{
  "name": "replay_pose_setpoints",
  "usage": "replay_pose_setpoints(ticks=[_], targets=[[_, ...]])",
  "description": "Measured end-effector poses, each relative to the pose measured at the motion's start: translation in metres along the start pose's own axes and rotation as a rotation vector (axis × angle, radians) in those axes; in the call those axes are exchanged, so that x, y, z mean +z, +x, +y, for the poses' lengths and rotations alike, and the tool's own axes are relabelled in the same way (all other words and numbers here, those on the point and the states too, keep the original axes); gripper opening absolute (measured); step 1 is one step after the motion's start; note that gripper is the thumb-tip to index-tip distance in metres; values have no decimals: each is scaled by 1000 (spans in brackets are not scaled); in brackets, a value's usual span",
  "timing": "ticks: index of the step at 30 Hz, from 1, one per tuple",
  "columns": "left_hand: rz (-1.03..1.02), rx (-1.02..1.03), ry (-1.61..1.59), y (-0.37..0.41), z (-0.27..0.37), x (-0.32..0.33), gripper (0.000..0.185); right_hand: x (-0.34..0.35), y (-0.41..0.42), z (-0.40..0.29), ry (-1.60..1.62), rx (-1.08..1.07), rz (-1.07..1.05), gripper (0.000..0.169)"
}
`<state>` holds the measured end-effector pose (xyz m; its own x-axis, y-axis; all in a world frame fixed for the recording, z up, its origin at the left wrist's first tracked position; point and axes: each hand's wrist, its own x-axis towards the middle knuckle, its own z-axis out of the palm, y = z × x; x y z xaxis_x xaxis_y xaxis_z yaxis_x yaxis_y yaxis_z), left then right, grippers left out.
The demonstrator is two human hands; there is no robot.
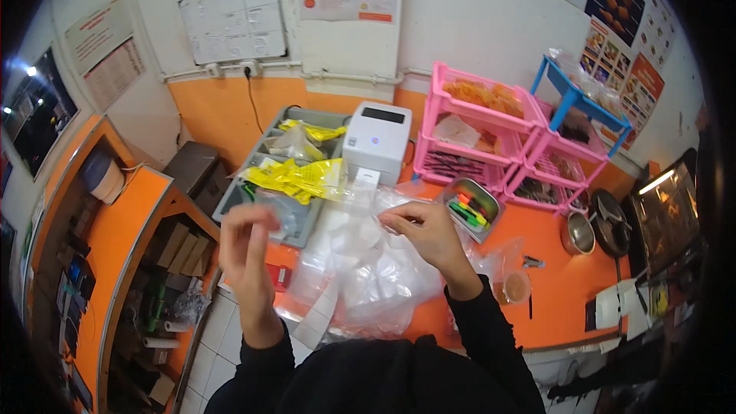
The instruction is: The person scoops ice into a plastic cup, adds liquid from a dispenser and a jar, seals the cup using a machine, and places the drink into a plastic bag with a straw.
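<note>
My left hand (247, 259) is raised in front of a grey divided tray, blurred, its fingers apart with nothing seen in them. My right hand (428, 236) hovers over clear plastic bags (385, 282), thumb and fingertips pinched together. Whether a thin piece of plastic or a label is between those fingertips is unclear. The bags lie in a loose, shiny pile on the orange table. From a white label printer (376, 138) a strip of blank white labels (322, 305) runs toward me across the plastic and hangs near the table's front edge.
The grey tray (302, 233) holds yellow packets (293, 178). A metal container (471, 210) holds several markers. Pink stacking racks (477, 115) stand behind it. To the right are a clear lidded cup (516, 287), a steel pot (578, 234) and a lit glass cabinet (667, 207).
</note>
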<state>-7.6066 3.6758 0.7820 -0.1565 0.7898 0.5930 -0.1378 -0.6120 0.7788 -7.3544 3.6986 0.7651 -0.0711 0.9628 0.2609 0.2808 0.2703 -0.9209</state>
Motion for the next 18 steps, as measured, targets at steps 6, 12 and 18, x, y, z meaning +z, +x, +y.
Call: replay_pose_setpoints(ticks=[6,12,18], targets=[[-502,-277,183,-38,-11,35,17,16,-30,0,210,54,-82,14],[-471,-762,-210,-64,-49,41,11,23,-66,23,146,120,-144,26],[-554,-924,-159,-81,-61,33,7,19,-86,38,98,266,-337,36]])
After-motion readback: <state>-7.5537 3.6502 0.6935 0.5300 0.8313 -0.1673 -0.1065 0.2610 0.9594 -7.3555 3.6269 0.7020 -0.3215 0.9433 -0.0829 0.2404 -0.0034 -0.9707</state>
